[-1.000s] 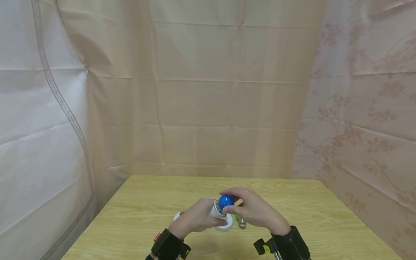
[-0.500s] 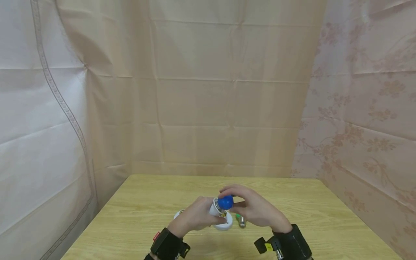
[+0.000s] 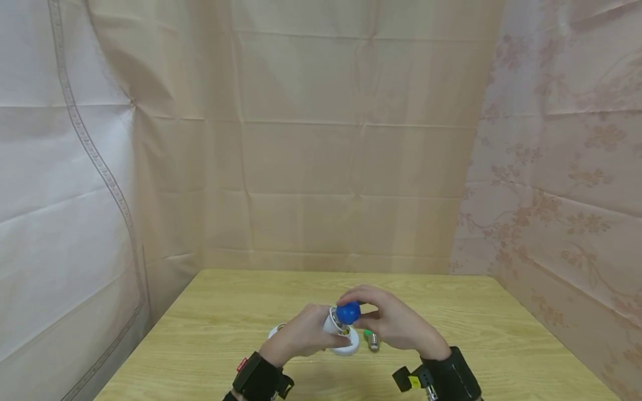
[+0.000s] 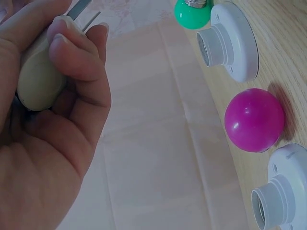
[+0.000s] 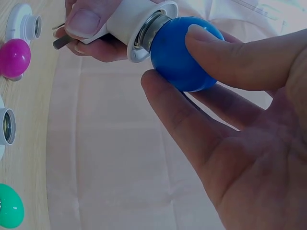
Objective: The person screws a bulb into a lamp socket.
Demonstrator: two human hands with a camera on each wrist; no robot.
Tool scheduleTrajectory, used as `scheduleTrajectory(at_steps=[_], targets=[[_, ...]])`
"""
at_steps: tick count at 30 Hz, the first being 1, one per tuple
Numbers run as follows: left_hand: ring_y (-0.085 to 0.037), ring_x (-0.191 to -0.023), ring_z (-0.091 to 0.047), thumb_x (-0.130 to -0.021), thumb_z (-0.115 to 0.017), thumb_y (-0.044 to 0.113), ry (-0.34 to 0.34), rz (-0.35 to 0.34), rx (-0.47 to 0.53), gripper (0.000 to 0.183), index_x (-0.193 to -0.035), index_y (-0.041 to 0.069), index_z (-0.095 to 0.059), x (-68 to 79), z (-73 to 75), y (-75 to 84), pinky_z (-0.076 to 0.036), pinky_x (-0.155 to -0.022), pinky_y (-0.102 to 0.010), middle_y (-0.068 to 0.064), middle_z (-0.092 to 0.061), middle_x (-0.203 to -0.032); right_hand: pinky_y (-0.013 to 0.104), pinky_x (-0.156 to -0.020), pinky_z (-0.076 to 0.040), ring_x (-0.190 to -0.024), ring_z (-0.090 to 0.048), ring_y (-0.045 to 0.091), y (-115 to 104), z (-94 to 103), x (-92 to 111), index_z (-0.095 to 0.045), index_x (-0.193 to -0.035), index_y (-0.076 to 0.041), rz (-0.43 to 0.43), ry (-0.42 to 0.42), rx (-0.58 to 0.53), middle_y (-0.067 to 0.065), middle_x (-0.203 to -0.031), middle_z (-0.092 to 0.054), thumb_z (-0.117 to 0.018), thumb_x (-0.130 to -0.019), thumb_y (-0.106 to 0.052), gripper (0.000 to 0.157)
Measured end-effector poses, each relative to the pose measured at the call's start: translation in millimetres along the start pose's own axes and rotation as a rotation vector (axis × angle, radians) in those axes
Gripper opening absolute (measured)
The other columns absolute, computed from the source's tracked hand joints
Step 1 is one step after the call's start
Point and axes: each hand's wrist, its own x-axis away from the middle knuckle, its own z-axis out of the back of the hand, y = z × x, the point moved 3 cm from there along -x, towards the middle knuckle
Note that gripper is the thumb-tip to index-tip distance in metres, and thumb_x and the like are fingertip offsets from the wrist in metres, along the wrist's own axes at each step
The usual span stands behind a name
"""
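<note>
My left hand (image 3: 306,331) grips a white plug-in lamp socket (image 5: 125,20), fingers curled round its body. Two metal prongs (image 4: 79,8) stick out past the fingertips in the left wrist view. At the socket's open mouth is a blue light bulb (image 5: 180,55), its silver screw base (image 5: 153,29) partly inside and partly showing. With thumb and fingers on opposite sides of the glass, my right hand (image 3: 396,323) holds this bulb. Both hands are raised above the table, close together. In the head view the left hand hides most of the socket.
On the wooden table (image 3: 241,289) stand two white round lamp holders, one near the middle (image 3: 349,350) and one farther left (image 3: 273,331). A pink bulb (image 4: 254,120) sits between them. Beside the middle holder lies a green bulb (image 4: 192,13) with a metal base.
My right thumb has shifted from the front of the blue bulb to its right side, so more of the bulb shows. The left hand and socket have hardly moved.
</note>
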Motion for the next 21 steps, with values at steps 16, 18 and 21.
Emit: scheduleTrajectory(at_steps=[16,18,21], targets=[[-0.004,-0.064,-0.054,-0.074,-0.073,0.037,0.006,-0.015,-0.006,0.031,-0.097,0.022,-0.061,0.7,-0.4,1.8,-0.046,-0.056,-0.024,0.014,-0.059,-0.079,0.031,-0.080,-0.048,-0.106,-0.049,0.017,3.6,-1.3,0.1,-0.052,-0.121,-0.028,-0.073,0.018,0.011,-0.006,-0.120,-0.052,-0.061,-0.085,-0.012,0.040],[-0.003,-0.064,-0.054,-0.074,-0.073,0.037,0.004,-0.013,-0.007,0.030,-0.097,0.022,-0.061,0.8,-0.6,1.6,-0.046,-0.056,-0.023,0.015,-0.059,-0.079,0.030,-0.078,-0.048,-0.103,-0.050,0.016,4.2,-1.6,0.3,-0.052,-0.122,-0.028,-0.087,0.027,0.032,-0.006,-0.119,-0.052,-0.061,-0.086,-0.017,0.039],[-0.003,-0.065,-0.054,-0.074,-0.073,0.037,0.004,-0.016,-0.002,0.031,-0.098,0.021,-0.062,0.8,-0.9,1.4,-0.046,-0.057,-0.023,0.014,-0.060,-0.080,0.030,-0.076,-0.048,-0.099,-0.052,0.014,5.3,-2.1,0.2,-0.052,-0.122,-0.029,-0.109,0.041,0.068,-0.008,-0.117,-0.053,-0.061,-0.087,-0.024,0.037]])
